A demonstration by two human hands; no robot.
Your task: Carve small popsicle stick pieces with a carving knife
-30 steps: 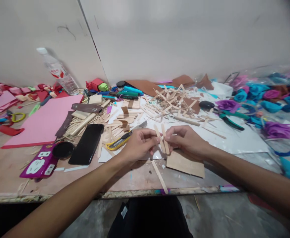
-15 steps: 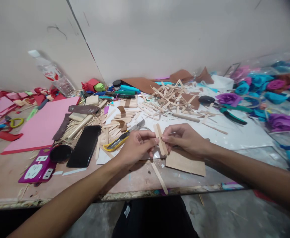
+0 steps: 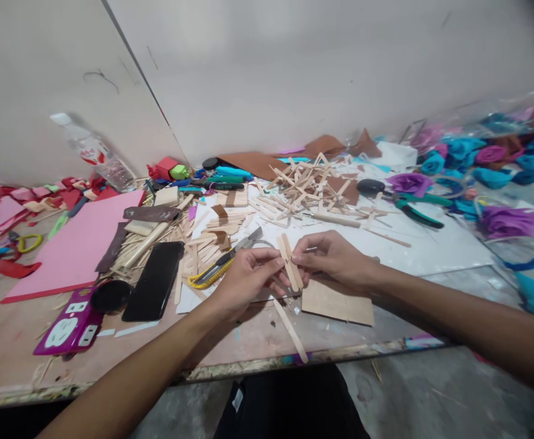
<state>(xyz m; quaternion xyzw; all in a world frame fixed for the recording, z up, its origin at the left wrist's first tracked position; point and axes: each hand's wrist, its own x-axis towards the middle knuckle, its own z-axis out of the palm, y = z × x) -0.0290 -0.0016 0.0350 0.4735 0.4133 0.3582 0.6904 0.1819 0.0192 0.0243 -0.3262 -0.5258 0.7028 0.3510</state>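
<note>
At six o'clock, black legwear point(image 3: 294, 405) bore a small, roughly rectangular white tag point(image 3: 237, 399) toward its nine o'clock edge; the left hand point(image 3: 251, 277), right hand point(image 3: 335, 259) and both forearms point(image 3: 152, 360) were bare.

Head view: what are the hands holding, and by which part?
Two flat wooden sticks, side by side, held near mid-length: left hand at the left edge, right hand at the right edge.

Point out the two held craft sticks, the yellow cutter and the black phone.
Held craft sticks point(image 3: 291, 269): head view, middle of the pair.
Yellow cutter point(image 3: 214, 269): head view, middle of its handle.
Black phone point(image 3: 153, 281): head view, middle of its upturned face.
</note>
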